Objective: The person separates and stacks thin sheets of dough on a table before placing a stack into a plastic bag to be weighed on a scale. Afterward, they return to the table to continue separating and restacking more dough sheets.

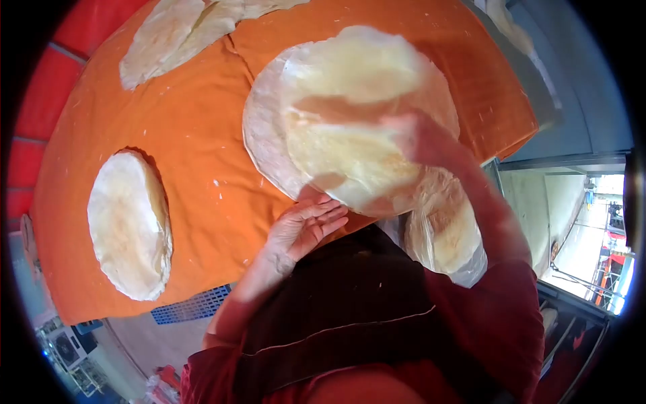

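A large, thin round flatbread (pixel 350 67) lies on top of another flatbread (pixel 264 131) that shows past its left side, both on an orange cloth (pixel 202 155). My left hand (pixel 306 225) is open at the near edge of these breads, palm turned up and fingers slightly curled. Over the right part of the top bread is my right hand (pixel 417 140), smeared by motion, its fingers not clear. Below it, close to my apron, a clear plastic bag (pixel 471 269) holds folded flatbread (pixel 447 232).
A folded flatbread stack (pixel 128 225) rests on the cloth at the left. More flatbreads (pixel 165 37) lie at the far left edge. A blue plastic crate (pixel 192 306) shows below the cloth's near edge. Red panels (pixel 33 108) line the left side.
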Demonstrator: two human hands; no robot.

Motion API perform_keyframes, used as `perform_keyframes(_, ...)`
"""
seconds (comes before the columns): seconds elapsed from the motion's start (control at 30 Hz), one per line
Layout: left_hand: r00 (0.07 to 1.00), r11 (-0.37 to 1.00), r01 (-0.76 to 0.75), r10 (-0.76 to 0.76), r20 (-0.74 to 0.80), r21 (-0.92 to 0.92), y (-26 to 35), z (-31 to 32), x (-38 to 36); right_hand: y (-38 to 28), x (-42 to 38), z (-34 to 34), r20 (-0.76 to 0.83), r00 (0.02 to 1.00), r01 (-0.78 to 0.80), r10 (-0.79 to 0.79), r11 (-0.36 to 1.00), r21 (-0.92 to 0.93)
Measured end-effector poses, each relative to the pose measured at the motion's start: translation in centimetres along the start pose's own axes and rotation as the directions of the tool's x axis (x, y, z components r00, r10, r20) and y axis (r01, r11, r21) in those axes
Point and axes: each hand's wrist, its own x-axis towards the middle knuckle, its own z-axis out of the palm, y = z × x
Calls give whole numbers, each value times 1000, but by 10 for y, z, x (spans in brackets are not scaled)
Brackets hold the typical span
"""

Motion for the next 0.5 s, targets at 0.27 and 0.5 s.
perform_keyframes(0.27,978,989,22,-52,203,146,-31,19,20,-20,-58,63,-83,970,203,-228,950,-236)
perform_keyframes(0.5,906,820,-375,223,360,433,-32,29,28,-18,-84,86,-221,966,15,-137,878,-479)
